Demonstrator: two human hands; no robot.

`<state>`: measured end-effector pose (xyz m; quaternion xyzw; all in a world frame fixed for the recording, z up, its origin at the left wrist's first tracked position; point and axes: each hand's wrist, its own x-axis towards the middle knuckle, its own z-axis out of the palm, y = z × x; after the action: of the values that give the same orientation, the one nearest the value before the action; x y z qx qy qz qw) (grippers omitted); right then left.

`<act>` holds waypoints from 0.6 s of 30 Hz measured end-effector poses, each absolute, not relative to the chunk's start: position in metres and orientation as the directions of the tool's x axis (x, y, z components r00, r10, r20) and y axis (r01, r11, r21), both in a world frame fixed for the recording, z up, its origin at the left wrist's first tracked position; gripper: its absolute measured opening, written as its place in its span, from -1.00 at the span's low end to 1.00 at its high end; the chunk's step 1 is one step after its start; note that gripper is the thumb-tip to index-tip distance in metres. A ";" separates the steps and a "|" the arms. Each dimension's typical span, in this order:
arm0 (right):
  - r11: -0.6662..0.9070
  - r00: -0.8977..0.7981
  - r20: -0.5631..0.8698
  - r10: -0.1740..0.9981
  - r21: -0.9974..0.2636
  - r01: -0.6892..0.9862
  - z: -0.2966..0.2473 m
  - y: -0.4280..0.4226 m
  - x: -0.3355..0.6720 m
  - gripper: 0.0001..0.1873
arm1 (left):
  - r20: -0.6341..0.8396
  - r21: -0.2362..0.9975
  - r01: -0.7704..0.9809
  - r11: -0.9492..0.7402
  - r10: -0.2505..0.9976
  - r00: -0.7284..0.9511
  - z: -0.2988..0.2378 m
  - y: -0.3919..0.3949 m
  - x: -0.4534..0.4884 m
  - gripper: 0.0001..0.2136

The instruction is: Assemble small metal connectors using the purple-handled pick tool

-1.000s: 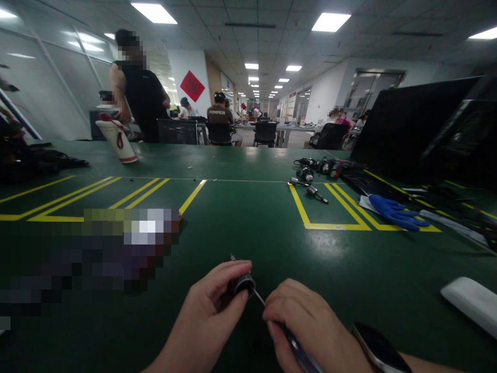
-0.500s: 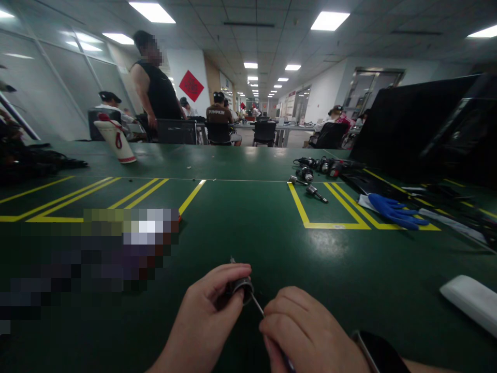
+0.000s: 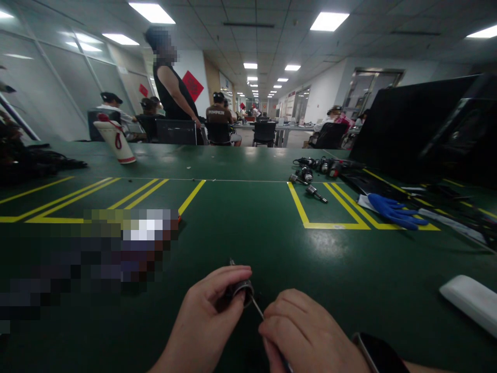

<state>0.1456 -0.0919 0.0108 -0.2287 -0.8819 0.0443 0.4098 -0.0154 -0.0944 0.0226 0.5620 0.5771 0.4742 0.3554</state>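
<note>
My left hand (image 3: 202, 321) is closed round a small black and silver cylindrical part (image 3: 241, 290), held just above the green table (image 3: 272, 243) near its front edge. My right hand (image 3: 306, 336) is closed on a thin screwdriver (image 3: 257, 307) whose metal tip points into the open end of the part. A dark watch (image 3: 378, 355) sits on my right wrist. Both hands are close together at the bottom middle of the view.
Several similar black parts (image 3: 314, 171) lie at the back right by a yellow-marked box. A blue glove (image 3: 392, 210) and a white object (image 3: 469, 300) lie to the right, a dark monitor (image 3: 419, 124) behind. A white cup (image 3: 114, 137) stands far left. People sit and stand behind.
My right hand has drawn slightly down and left with the screwdriver. A standing person in the background has walked to the right.
</note>
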 end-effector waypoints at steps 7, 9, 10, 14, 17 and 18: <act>0.879 -0.543 0.700 0.464 -0.284 0.384 0.011 -0.094 0.146 -0.75 | 0.157 0.938 0.326 -0.116 0.982 -0.101 0.020 -0.095 -0.015 -0.78; 0.879 -0.540 0.705 0.460 -0.279 0.386 0.011 -0.094 0.146 -0.75 | 0.159 0.940 0.319 -0.119 0.982 -0.104 0.019 -0.095 -0.015 -0.78; 0.882 -0.538 0.710 0.454 -0.275 0.382 0.011 -0.094 0.146 -0.76 | 0.157 0.941 0.319 -0.117 0.982 -0.105 0.019 -0.095 -0.015 -0.78; 0.884 -0.530 0.720 0.448 -0.268 0.383 0.010 -0.095 0.146 -0.75 | 0.146 0.939 0.328 -0.102 0.983 -0.112 0.020 -0.095 -0.016 -0.78; 0.877 -0.530 0.714 0.457 -0.265 0.401 0.010 -0.096 0.146 -0.74 | 0.141 0.938 0.334 -0.093 0.982 -0.125 0.022 -0.094 -0.016 -0.79; 0.880 -0.534 0.714 0.453 -0.261 0.397 0.011 -0.096 0.146 -0.74 | 0.144 0.938 0.334 -0.093 0.981 -0.129 0.023 -0.094 -0.015 -0.79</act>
<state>0.1460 -0.0958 0.0106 -0.2427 -0.8750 0.0335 0.4174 -0.0152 -0.0944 0.0229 0.5655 0.5812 0.4763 0.3399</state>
